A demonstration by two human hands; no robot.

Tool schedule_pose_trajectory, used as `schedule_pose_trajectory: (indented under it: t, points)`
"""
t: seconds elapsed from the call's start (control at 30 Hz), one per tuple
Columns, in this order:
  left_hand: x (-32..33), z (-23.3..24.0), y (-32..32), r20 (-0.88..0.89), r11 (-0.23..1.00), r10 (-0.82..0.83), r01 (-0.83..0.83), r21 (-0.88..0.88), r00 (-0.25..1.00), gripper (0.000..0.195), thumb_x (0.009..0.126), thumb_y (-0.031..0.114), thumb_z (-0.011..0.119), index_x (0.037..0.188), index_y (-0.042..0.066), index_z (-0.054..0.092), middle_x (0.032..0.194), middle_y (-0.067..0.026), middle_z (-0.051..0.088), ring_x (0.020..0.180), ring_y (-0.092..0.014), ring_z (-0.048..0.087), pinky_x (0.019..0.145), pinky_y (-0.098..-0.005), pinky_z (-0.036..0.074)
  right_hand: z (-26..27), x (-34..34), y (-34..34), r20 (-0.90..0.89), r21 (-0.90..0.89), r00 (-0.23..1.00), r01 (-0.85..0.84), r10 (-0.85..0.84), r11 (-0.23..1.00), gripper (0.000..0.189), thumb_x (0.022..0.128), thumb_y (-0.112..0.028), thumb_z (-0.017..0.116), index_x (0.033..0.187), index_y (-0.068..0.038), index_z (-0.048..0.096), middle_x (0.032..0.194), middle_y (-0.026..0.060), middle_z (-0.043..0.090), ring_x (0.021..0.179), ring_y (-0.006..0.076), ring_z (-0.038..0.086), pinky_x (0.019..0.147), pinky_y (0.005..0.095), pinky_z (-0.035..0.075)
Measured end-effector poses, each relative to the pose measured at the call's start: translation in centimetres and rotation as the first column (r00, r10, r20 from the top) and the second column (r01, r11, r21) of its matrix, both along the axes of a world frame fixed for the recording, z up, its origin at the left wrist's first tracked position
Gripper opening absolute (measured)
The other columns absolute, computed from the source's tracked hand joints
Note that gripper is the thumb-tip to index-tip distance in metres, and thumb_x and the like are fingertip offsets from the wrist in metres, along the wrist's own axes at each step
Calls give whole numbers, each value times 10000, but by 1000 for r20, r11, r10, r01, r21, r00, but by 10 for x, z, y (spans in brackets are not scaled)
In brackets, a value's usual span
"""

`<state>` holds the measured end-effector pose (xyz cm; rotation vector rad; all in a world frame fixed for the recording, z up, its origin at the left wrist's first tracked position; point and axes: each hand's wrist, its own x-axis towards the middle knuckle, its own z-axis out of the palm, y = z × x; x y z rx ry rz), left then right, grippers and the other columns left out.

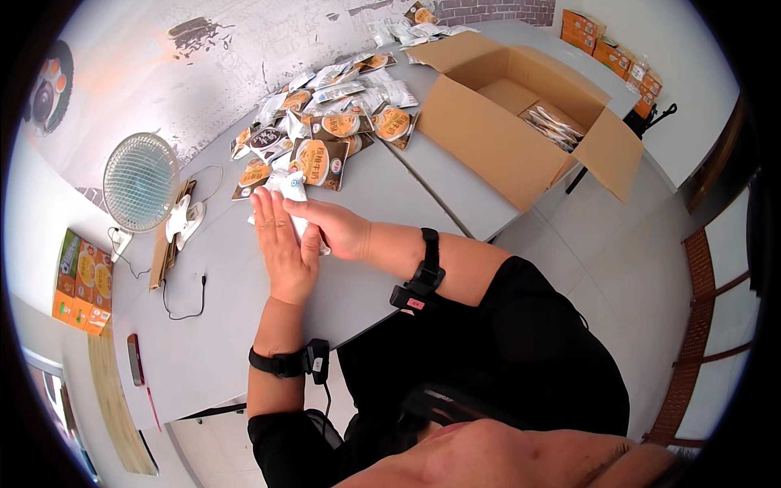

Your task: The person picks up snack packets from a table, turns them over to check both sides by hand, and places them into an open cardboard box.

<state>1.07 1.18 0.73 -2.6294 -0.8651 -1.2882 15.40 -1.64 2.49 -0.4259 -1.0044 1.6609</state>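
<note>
Between my two hands is a white plastic packet (301, 224), partly covered by my fingers and palms. My left hand (282, 238) lies flat against its left side, fingers extended. On the other side, my right hand (337, 224) holds the packet between thumb and palm. Just beyond my fingertips lies a heap of brown, orange and white milk-drink packets (320, 161) on the grey table (366, 280). An opened cardboard box (488, 143) stands to the right of the heap, its flaps spread, with several packets (552, 127) inside at its right end.
A clip-on fan (140, 183) stands at the left beside folded cardboard (161, 259) and a black cable (183, 317). A phone (135, 360) lies near the left edge. More packets (403, 32) lie at the back. Orange cartons (85, 280) stand at far left, others (610, 58) at back right.
</note>
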Motion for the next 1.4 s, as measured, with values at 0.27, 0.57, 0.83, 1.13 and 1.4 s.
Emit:
schedule_pose_trajectory:
  t: [0.27, 0.57, 0.83, 1.13, 1.4]
  points:
    - [5, -11, 11, 25, 993, -111, 112, -39, 994, 734, 1015, 417, 448, 1526, -47, 201, 1577, -294, 193, 1476, -467, 141, 1193, -507, 159, -7, -1, 4, 11, -43, 999, 43, -42, 998, 693, 916, -425, 644, 1455, -73, 390, 1332, 49, 516, 1231, 166, 483, 1037, 343, 368]
    - [-9, 1, 10, 717, 623, -69, 591, -513, 694, 655, 1007, 279, 490, 1527, -18, 224, 1583, -198, 242, 1479, -307, 192, 1190, -400, 162, -1, 8, 8, 70, -219, 973, 232, -222, 948, 430, 904, -147, 627, 1308, -18, 554, 1220, 100, 637, 1073, 210, 632, 900, 359, 513]
    - [-20, -9, 17, 610, 631, 53, 447, -634, 790, 574, 1013, 253, 511, 1490, -13, 334, 1534, -165, 356, 1427, -258, 309, 1159, -361, 241, 86, 169, -18, 574, 162, 676, 459, -462, 873, 418, 895, -199, 670, 1245, 16, 592, 1092, 79, 670, 918, 154, 652, 814, 315, 524]
    - [-15, -17, 22, 549, 598, 69, 406, -691, 833, 511, 1015, 233, 533, 1455, -5, 429, 1489, -144, 450, 1378, -219, 409, 1129, -332, 309, 145, 402, -115, 712, 600, -677, 448, -187, 663, 433, 872, -261, 621, 1243, -38, 613, 1101, 197, 681, 999, 338, 649, 873, 404, 494]
    - [-18, -19, 27, 549, 576, 133, 386, -721, 826, 500, 1016, 253, 531, 1438, -5, 454, 1484, -122, 458, 1383, -209, 402, 1141, -332, 298, 87, 470, -121, 590, 348, -777, 490, 219, 799, 450, 885, -302, 559, 1256, -57, 627, 1171, 180, 672, 1096, 367, 618, 947, 437, 473]
